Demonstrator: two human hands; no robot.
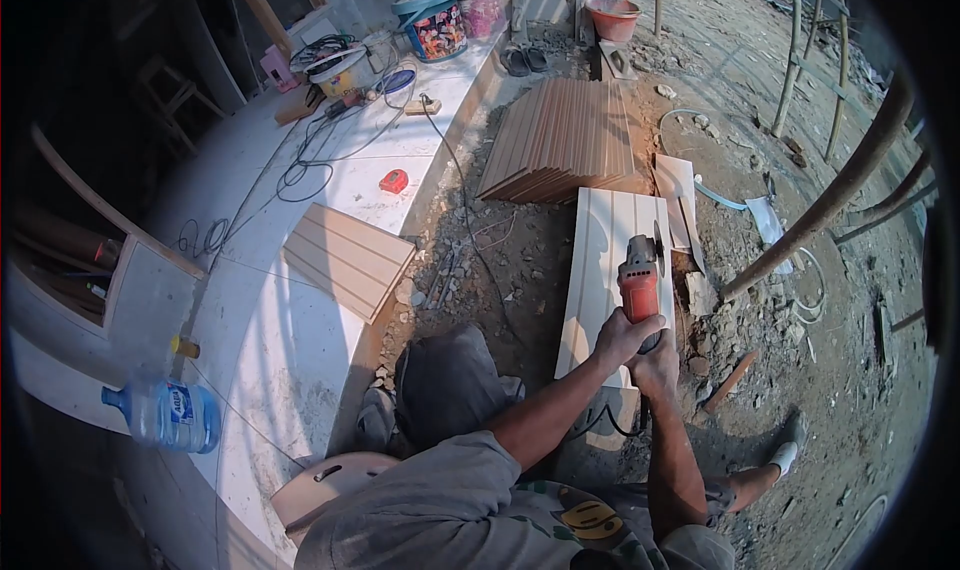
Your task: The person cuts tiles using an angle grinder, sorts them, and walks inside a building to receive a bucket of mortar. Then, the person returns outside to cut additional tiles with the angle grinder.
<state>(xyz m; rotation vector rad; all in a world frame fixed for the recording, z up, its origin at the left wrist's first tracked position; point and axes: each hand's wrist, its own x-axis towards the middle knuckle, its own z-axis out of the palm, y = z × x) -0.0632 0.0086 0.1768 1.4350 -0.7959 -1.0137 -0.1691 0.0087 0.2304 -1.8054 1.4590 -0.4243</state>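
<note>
A red and grey angle grinder (640,280) is held over a long striped board (605,240), its disc near the board's right edge. My left hand (624,338) wraps round the rear of the red body. Just behind it, my right hand (655,365) grips the grinder's dark handle end. A black cable runs down from the tool beside my forearms. Whether the disc touches the board cannot be made out.
Beyond the board stands a stack of striped panels (570,130). On the white ledge (260,310) lie more panels (345,255), a red tape measure (394,181) and tangled cables. A water bottle (170,413) is at left; wooden poles (825,205) rise at right.
</note>
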